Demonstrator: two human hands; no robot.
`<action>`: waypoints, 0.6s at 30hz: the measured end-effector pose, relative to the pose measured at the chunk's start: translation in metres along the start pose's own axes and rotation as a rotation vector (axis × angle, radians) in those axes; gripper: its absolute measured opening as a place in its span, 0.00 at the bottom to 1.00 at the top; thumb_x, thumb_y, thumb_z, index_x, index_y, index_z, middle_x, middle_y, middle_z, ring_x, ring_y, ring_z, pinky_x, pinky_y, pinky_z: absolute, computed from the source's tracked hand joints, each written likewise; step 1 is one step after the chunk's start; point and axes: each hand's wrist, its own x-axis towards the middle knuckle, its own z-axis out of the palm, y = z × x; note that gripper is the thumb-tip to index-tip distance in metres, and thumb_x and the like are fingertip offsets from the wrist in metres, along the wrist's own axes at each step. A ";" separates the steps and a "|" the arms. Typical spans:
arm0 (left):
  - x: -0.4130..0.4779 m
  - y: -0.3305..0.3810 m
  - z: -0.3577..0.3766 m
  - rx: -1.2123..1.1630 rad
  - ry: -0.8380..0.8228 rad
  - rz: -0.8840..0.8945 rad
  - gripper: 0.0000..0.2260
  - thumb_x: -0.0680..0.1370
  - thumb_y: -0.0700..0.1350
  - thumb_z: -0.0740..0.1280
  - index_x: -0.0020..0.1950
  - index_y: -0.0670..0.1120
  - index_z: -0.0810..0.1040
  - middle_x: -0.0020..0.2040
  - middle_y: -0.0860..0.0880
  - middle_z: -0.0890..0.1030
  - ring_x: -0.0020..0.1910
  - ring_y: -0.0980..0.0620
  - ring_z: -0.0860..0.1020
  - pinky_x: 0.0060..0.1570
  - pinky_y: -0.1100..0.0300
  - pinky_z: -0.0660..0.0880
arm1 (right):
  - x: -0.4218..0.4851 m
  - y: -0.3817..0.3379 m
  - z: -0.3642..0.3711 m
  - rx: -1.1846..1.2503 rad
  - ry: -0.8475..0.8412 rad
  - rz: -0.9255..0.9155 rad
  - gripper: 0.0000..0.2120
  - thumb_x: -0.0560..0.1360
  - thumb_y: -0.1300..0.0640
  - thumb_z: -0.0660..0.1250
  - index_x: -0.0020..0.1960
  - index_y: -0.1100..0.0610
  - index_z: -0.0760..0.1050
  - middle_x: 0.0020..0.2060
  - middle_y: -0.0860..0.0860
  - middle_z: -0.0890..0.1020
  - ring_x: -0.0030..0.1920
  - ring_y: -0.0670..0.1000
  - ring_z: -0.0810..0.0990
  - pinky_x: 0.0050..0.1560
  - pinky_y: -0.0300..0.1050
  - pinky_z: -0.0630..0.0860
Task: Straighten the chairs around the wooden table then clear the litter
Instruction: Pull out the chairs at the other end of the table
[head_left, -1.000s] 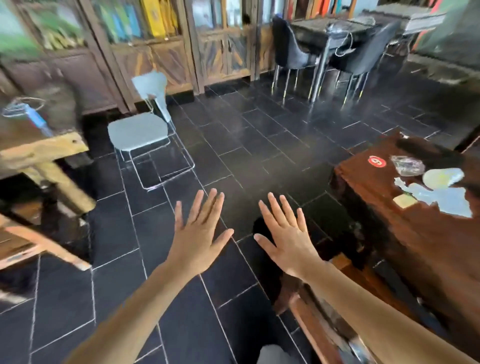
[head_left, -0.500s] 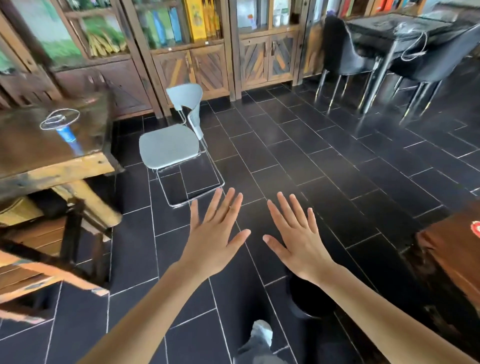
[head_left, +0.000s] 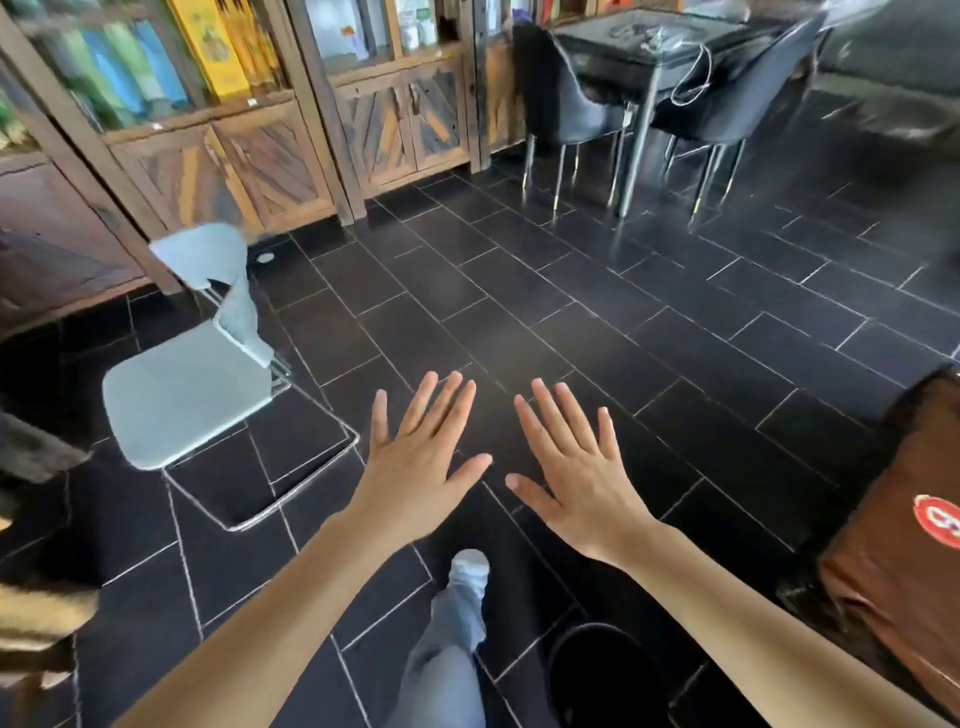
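Observation:
A pale grey chair (head_left: 192, 384) on a thin metal sled frame stands on the dark tiled floor at the left, its backrest toward the cabinets. My left hand (head_left: 421, 457) hovers palm down, fingers spread, just right of the chair's frame and apart from it. My right hand (head_left: 576, 467) is held the same way beside it, holding nothing. The corner of a brown wooden table (head_left: 904, 551) with a round red sticker (head_left: 940, 519) shows at the right edge. No litter is visible.
Wooden cabinets (head_left: 291, 156) with glass shelves line the back wall. A dark table (head_left: 649, 47) with black chairs (head_left: 566, 98) stands at the back right. A black round bin (head_left: 602, 675) sits by my leg (head_left: 452, 639). Blurred wooden furniture (head_left: 36, 613) fills the left edge.
The view has swung left and forward: the brown table slid almost out at the right, its litter left the view, and the grey chair came closer. Both hands stay spread and empty.

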 end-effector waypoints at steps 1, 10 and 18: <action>0.031 -0.002 0.002 -0.001 0.001 0.037 0.35 0.71 0.66 0.34 0.76 0.53 0.35 0.77 0.57 0.37 0.74 0.56 0.32 0.69 0.43 0.30 | 0.017 0.014 -0.001 0.006 0.012 0.039 0.36 0.75 0.33 0.40 0.77 0.48 0.34 0.75 0.45 0.32 0.74 0.49 0.28 0.72 0.59 0.34; 0.339 0.026 0.002 0.044 -0.077 0.439 0.34 0.72 0.66 0.35 0.75 0.54 0.33 0.76 0.56 0.34 0.74 0.56 0.30 0.68 0.44 0.28 | 0.164 0.173 -0.038 0.041 0.073 0.491 0.37 0.71 0.33 0.34 0.75 0.46 0.30 0.75 0.44 0.31 0.73 0.48 0.26 0.72 0.59 0.32; 0.502 0.150 0.029 0.051 -0.180 0.906 0.36 0.71 0.66 0.35 0.75 0.51 0.31 0.76 0.54 0.32 0.74 0.54 0.31 0.67 0.45 0.28 | 0.177 0.282 -0.052 0.117 0.060 0.951 0.36 0.75 0.35 0.41 0.76 0.47 0.31 0.76 0.46 0.32 0.74 0.49 0.27 0.73 0.61 0.35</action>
